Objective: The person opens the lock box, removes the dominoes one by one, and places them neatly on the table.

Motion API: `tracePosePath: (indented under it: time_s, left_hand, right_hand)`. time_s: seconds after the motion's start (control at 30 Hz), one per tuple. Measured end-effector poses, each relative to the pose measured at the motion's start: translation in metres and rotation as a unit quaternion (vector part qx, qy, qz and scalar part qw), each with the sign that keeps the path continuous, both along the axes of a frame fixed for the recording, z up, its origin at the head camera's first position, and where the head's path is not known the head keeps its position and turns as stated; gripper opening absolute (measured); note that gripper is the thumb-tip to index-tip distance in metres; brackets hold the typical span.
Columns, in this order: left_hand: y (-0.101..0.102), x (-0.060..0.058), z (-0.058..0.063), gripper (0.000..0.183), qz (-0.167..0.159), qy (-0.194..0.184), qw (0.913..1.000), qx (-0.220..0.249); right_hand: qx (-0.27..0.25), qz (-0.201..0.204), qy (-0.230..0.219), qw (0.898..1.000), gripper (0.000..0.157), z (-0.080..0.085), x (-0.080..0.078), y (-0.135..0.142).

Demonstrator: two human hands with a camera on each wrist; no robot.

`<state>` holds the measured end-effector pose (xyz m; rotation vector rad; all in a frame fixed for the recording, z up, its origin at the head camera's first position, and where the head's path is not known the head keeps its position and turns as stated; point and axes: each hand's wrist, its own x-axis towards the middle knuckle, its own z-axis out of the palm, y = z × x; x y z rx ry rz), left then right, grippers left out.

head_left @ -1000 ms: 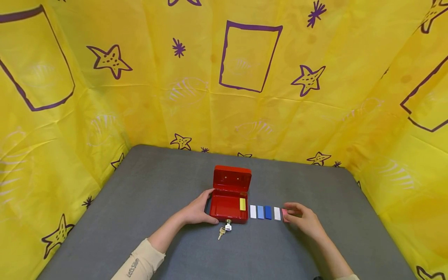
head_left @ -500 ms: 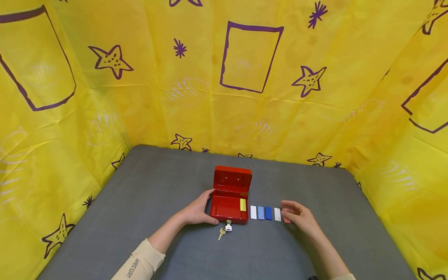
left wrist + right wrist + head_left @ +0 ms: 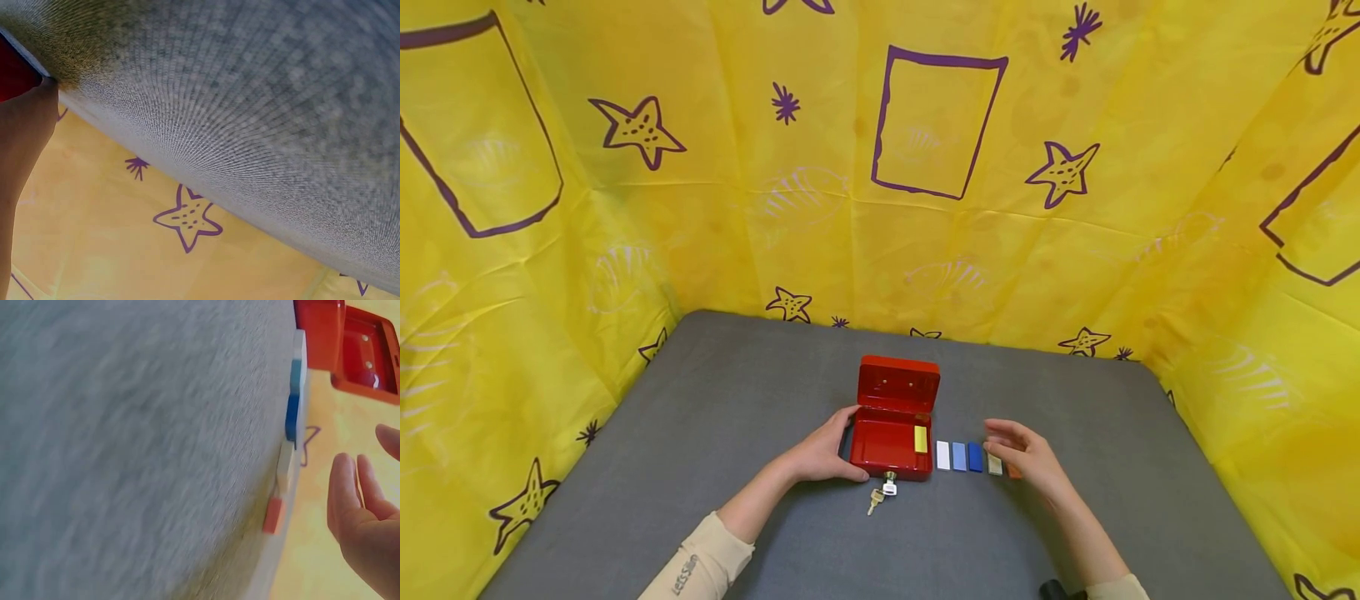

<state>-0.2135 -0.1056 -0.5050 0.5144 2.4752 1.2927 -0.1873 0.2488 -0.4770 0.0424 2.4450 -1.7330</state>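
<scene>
A red cash box (image 3: 887, 446) stands with its lid (image 3: 898, 383) raised, a yellow block (image 3: 921, 439) lying inside at the right. My left hand (image 3: 822, 452) grips the box's left side, thumb at the front corner, fingers toward the back. To the right of the box runs a row of flat blocks: white (image 3: 943, 455), light blue (image 3: 959, 456), dark blue (image 3: 975, 457), a second white block (image 3: 995, 464) and a pink one (image 3: 1014, 472). Above the row's right end hovers my right hand (image 3: 1028, 458), fingers relaxed with nothing between them; it partly covers the last two blocks.
Two keys hang at the box front, one in the lock (image 3: 890, 484) and a brass one (image 3: 876, 499) on the grey table (image 3: 775, 367). Yellow cloth (image 3: 820, 250) with purple drawings rises behind the table and at both sides.
My right hand has drifted left and slightly up, from beside the pink block to over the second white block. The left hand and the box have stayed put.
</scene>
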Motion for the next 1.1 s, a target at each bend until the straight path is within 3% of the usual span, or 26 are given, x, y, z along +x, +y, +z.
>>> tracePosePath:
  time_s: [0.7, 1.1]
  left_hand:
    - [0.000, 0.000, 0.001, 0.105, 0.000, -0.002, 1.0000, -0.007]
    - [-0.001, -0.001, -0.001, 0.105, -0.006, 0.007, 1.0000, 0.004]
  right_hand:
    - [-0.018, 0.046, -0.007, 0.999, 0.043, 0.004, -0.008, -0.044]
    - [-0.023, 0.082, 0.022, 0.996, 0.039, 0.003, -0.012, -0.069]
